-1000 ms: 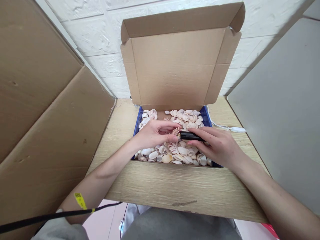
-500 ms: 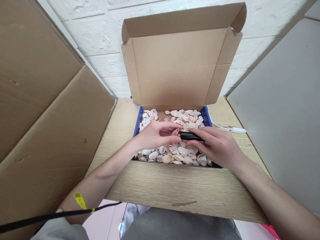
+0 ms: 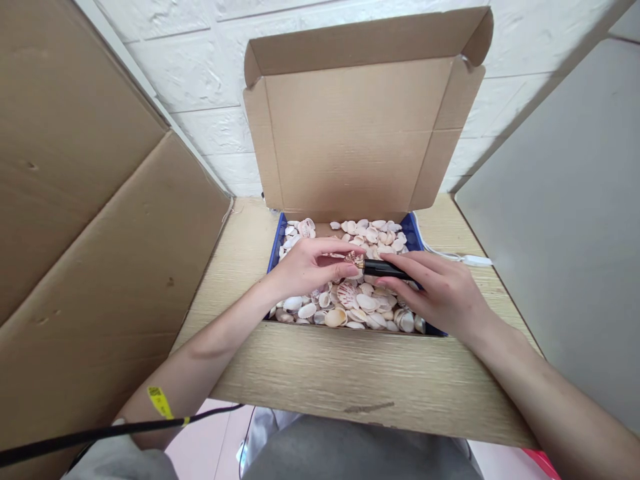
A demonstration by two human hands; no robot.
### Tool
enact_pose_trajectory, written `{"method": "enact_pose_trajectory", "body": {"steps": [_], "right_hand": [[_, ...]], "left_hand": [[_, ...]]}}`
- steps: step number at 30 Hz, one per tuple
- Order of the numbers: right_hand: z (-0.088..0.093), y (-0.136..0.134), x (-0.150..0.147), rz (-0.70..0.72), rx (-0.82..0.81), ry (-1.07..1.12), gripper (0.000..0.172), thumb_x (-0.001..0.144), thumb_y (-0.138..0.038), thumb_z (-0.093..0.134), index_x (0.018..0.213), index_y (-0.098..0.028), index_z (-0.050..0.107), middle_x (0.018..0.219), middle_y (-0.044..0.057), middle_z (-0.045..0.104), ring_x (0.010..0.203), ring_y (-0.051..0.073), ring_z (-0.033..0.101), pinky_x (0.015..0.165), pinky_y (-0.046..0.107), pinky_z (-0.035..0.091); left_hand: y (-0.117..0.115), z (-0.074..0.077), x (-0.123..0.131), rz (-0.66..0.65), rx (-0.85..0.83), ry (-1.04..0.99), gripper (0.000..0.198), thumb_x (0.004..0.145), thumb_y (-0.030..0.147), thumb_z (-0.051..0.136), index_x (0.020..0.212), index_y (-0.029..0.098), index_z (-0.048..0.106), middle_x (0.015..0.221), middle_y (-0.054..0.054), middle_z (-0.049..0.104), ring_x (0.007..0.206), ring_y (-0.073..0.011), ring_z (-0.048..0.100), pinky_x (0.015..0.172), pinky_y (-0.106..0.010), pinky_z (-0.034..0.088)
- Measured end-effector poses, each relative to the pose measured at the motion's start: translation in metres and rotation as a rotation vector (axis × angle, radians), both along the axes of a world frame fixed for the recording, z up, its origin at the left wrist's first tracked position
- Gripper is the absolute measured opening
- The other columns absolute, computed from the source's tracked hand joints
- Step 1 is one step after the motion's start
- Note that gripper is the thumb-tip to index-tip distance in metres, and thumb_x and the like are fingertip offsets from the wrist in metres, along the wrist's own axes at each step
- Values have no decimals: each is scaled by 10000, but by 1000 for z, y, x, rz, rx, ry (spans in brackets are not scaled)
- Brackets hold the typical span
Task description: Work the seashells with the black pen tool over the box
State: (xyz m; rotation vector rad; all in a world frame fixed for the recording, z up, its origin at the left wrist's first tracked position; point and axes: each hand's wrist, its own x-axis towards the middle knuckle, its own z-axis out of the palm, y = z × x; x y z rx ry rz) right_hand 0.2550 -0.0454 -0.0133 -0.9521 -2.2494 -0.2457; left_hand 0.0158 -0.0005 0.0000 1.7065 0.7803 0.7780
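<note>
Between the thumb and fingers of my left hand (image 3: 304, 270) is a small brown-and-white spiral seashell (image 3: 354, 259). My right hand (image 3: 447, 288) grips a black cylindrical stick (image 3: 384, 268) with a gold-coloured end; its exact kind is unclear. The gold end points left and meets the shell or lies just beside it. Both hands are over an open cardboard box (image 3: 413, 235) with blue sides. White and cream seashells (image 3: 367, 303) fill much of it, and a red-striped scallop shell (image 3: 347, 294) lies just below my fingers.
The raised lid (image 3: 357, 133) leans back near a white brick wall (image 3: 195, 80). Cardboard (image 3: 90, 220) stands at the left, a grey panel (image 3: 565, 213) at the right. A white cable (image 3: 475, 260) lies on the wooden table (image 3: 350, 373). A black cable (image 3: 100, 433) crosses the lower left.
The spiral shell has turned in my left fingers and its pointed end no longer shows. The black stick has shifted slightly right, along with my right fingertips.
</note>
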Motion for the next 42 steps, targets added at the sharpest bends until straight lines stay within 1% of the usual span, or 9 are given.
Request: {"method": "enact_pose_trajectory", "body": {"steps": [4,11,15,18,21,24,31,38,42], "right_hand": [[0,0,0,0,3,4,226,960,-302,600,1138,-162,605,925,88,748,757,189,718,622,288,566],[1,1,1,19,-24,9,230,963,-305,597,1155,-179,601,945,76,754,765,182,722,625,285,571],[2,0,0,18,-15,8,221,965,-303,593,1148,-179,599,935,75,753,760,185,722,619,287,567],[2,0,-1,7,-8,0,216,963,-308,595,1130,-172,608,915,75,749,730,181,713,603,287,561],[1,0,-1,-19,10,14,221,946,-306,619,1111,-159,623,901,83,747,731,191,711,607,295,562],[-1,0,-1,-67,27,48,235,913,-292,666,1096,-148,639,917,99,747,742,202,709,632,308,570],[-1,1,0,-150,9,89,238,906,-316,676,1107,-190,666,923,79,747,763,217,702,666,342,577],[0,0,-1,-160,-29,98,245,900,-303,681,1134,-232,667,942,71,748,781,228,710,685,360,585],[0,0,1,-177,-33,106,267,903,-292,676,1163,-234,654,949,80,743,791,231,707,685,365,583]], "left_hand": [[2,0,-2,-4,142,11,305,789,303,776,1064,172,784,1021,-92,731,821,-154,680,694,-244,545],[3,-3,-3,-30,170,23,319,801,305,769,1106,213,772,1014,-77,735,848,-162,689,721,-267,562],[1,-3,-1,-9,124,18,387,796,337,765,1142,166,749,999,-91,733,859,-170,693,681,-256,580],[0,-3,0,7,80,20,376,825,372,726,1117,137,750,1010,-105,743,848,-177,698,672,-261,592],[0,-3,1,39,94,34,355,839,390,708,1072,127,759,992,-105,749,838,-181,699,664,-260,588],[1,-2,1,88,76,24,335,844,388,699,1048,128,755,1039,-108,748,896,-193,705,698,-266,591],[2,0,1,193,58,40,355,859,414,674,1057,125,730,1104,-113,745,948,-201,700,793,-310,584],[2,1,0,225,64,91,345,865,427,662,1047,141,726,1094,-100,749,938,-206,691,752,-304,565],[4,0,-1,232,100,90,324,861,401,666,1033,135,734,1100,-105,751,969,-202,690,815,-312,562]]}}
